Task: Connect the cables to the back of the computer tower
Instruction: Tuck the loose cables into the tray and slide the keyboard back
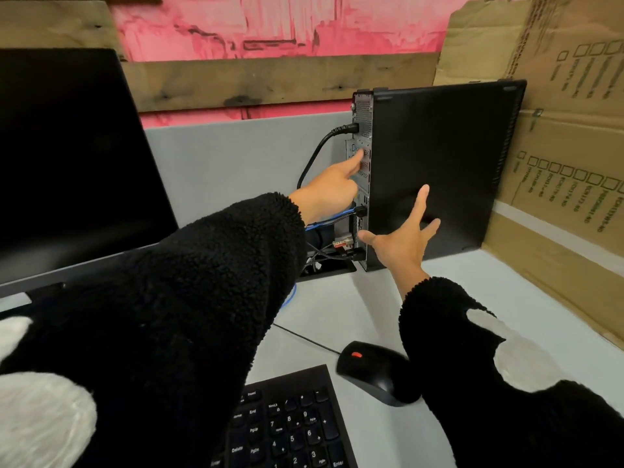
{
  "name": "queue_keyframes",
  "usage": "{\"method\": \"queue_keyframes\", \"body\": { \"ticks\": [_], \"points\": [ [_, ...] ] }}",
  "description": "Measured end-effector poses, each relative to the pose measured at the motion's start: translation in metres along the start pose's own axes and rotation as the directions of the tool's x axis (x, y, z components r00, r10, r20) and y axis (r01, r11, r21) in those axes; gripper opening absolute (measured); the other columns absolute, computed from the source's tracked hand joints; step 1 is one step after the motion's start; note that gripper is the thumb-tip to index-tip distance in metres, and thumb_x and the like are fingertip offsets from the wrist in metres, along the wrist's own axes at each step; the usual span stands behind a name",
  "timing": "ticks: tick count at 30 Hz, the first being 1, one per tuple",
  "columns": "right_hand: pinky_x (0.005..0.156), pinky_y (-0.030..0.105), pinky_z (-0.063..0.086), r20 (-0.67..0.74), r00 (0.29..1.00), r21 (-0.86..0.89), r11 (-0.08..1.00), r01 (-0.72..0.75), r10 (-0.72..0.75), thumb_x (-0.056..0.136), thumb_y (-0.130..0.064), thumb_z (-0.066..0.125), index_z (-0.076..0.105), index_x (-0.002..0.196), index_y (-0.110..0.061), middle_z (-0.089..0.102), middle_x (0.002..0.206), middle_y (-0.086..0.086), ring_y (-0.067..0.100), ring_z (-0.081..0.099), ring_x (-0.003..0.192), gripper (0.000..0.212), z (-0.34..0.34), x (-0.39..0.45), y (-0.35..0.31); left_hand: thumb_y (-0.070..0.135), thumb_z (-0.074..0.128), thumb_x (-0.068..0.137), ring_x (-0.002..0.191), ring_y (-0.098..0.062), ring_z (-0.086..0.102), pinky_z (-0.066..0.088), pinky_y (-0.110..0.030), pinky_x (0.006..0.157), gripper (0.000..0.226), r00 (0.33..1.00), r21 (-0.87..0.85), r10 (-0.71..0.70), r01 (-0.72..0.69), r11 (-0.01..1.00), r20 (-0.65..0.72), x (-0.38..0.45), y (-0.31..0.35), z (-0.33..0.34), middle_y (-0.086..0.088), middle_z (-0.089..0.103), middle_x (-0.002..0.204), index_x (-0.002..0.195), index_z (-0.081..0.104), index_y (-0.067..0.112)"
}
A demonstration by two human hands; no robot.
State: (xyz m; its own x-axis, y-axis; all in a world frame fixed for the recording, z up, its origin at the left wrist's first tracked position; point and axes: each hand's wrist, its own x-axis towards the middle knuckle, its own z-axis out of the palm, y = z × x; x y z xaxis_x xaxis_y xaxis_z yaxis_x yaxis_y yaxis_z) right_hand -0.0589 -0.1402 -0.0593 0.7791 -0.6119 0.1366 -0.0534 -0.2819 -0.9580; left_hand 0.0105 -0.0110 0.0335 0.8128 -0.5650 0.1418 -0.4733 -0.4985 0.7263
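A black computer tower (439, 170) stands upright on the grey desk, its back panel (363, 153) facing left. A black power cable (324, 143) is plugged in near the top of that panel. Lower down a blue cable (332, 219) and several black cables run to the ports. My left hand (332, 187) reaches to the back panel, its fingertips against the metal slots; whether it holds anything I cannot see. My right hand (403, 236) is spread open by the tower's lower rear corner, thumb near the edge, holding nothing.
A dark monitor (67, 163) fills the left. A black keyboard (290, 427) and a black mouse (371, 369) with a red wheel lie near the front edge. Flattened cardboard (557, 163) leans behind and right of the tower. A cable opening (327, 265) sits in the desk.
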Motion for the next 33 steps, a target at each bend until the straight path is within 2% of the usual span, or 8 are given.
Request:
{"method": "queue_keyframes", "body": {
  "ticks": [5, 9, 13, 16, 18, 24, 29, 33],
  "points": [
    [0.116, 0.054, 0.037, -0.016, 1.000, -0.030, 1.000, -0.004, 0.004, 0.072, -0.013, 0.095, -0.009, 0.157, -0.058, -0.022, 0.169, 0.017, 0.047, 0.030, 0.150, 0.141, 0.006, 0.002, 0.000, -0.006, 0.034, 0.099, 0.083, 0.006, 0.049, 0.038, -0.013, 0.069, 0.079, 1.000, -0.013, 0.019, -0.019, 1.000, -0.006, -0.005, 0.000, -0.004, 0.005, 0.022, 0.169, 0.164, 0.011, 0.032],
    [0.116, 0.057, 0.034, -0.012, 1.000, -0.095, 0.995, -0.014, 0.013, 0.075, -0.013, 0.094, -0.008, 0.159, -0.055, -0.016, 0.171, 0.018, 0.046, 0.031, 0.150, 0.138, 0.001, -0.001, -0.003, -0.009, 0.035, 0.100, 0.149, -0.018, 0.036, 0.042, -0.009, 0.081, 0.077, 0.999, -0.054, 0.039, -0.039, 0.998, -0.014, -0.028, -0.001, -0.008, 0.004, 0.031, 0.166, 0.163, 0.019, 0.032],
    [0.105, 0.049, 0.045, -0.060, 0.998, -0.083, 0.996, -0.037, 0.032, 0.078, -0.010, 0.088, 0.021, 0.158, -0.036, 0.026, 0.163, 0.017, 0.040, 0.048, 0.136, 0.107, -0.008, -0.008, -0.001, -0.007, 0.050, 0.097, 0.108, -0.015, 0.069, 0.051, -0.023, 0.078, 0.058, 0.991, -0.232, 0.009, -0.041, 0.972, -0.134, -0.075, -0.010, -0.027, -0.004, 0.070, 0.131, 0.147, 0.051, 0.021],
    [0.084, 0.036, 0.049, -0.112, 0.989, -0.139, 0.987, 0.081, -0.097, 0.081, -0.002, 0.070, 0.061, 0.120, -0.017, 0.064, 0.119, 0.008, 0.030, 0.062, 0.113, 0.043, -0.010, -0.027, -0.003, 0.002, 0.056, 0.095, 0.083, -0.017, 0.073, 0.054, -0.032, 0.080, 0.037, 0.986, -0.225, -0.070, 0.035, 0.974, -0.150, -0.125, -0.028, -0.054, -0.007, 0.079, 0.103, 0.128, 0.066, 0.016],
    [0.076, 0.026, 0.045, 0.010, 0.981, -0.190, 0.962, 0.195, -0.196, 0.082, 0.001, 0.063, 0.067, 0.092, -0.020, 0.069, 0.090, -0.001, 0.025, 0.066, 0.099, 0.024, -0.009, -0.048, -0.008, 0.007, 0.062, 0.095, 0.078, -0.014, 0.072, 0.051, -0.027, 0.074, 0.030, 0.978, -0.180, -0.148, 0.121, 0.976, -0.145, -0.162, -0.046, -0.070, -0.006, 0.080, 0.100, 0.123, 0.068, 0.017],
    [0.061, 0.002, 0.041, 0.432, 0.819, -0.240, 0.827, 0.508, -0.377, 0.085, -0.003, 0.069, 0.070, 0.077, -0.019, 0.068, 0.066, -0.008, 0.001, 0.063, 0.067, 0.017, 0.005, -0.112, -0.029, 0.014, 0.072, 0.093, 0.078, -0.014, 0.075, 0.058, -0.028, 0.079, 0.019, 0.944, 0.092, -0.273, 0.293, 0.952, -0.184, -0.246, -0.103, -0.094, -0.003, 0.079, 0.089, 0.112, 0.073, 0.018],
    [0.065, 0.021, 0.047, 0.648, 0.689, -0.280, 0.739, 0.612, -0.324, 0.086, -0.012, 0.067, 0.067, 0.069, -0.025, 0.071, 0.068, -0.007, 0.006, 0.065, 0.067, 0.021, 0.027, -0.147, -0.028, 0.062, 0.069, 0.087, 0.091, -0.007, 0.059, 0.044, -0.024, 0.077, 0.045, 0.927, 0.550, -0.346, 0.367, 0.750, -0.146, -0.296, -0.117, -0.109, 0.014, 0.064, 0.096, 0.120, 0.065, 0.030],
    [0.067, 0.018, 0.045, 0.738, 0.614, -0.292, 0.688, 0.664, -0.280, 0.089, -0.011, 0.069, 0.067, 0.076, -0.027, 0.069, 0.078, -0.008, 0.008, 0.064, 0.078, 0.020, 0.040, -0.168, -0.030, 0.078, 0.055, 0.085, 0.104, -0.020, 0.062, 0.054, -0.037, 0.091, 0.071, 0.832, 0.573, -0.510, 0.532, 0.624, -0.218, -0.320, -0.127, -0.117, -0.002, 0.063, 0.121, 0.128, 0.053, 0.022]
  ]
}}
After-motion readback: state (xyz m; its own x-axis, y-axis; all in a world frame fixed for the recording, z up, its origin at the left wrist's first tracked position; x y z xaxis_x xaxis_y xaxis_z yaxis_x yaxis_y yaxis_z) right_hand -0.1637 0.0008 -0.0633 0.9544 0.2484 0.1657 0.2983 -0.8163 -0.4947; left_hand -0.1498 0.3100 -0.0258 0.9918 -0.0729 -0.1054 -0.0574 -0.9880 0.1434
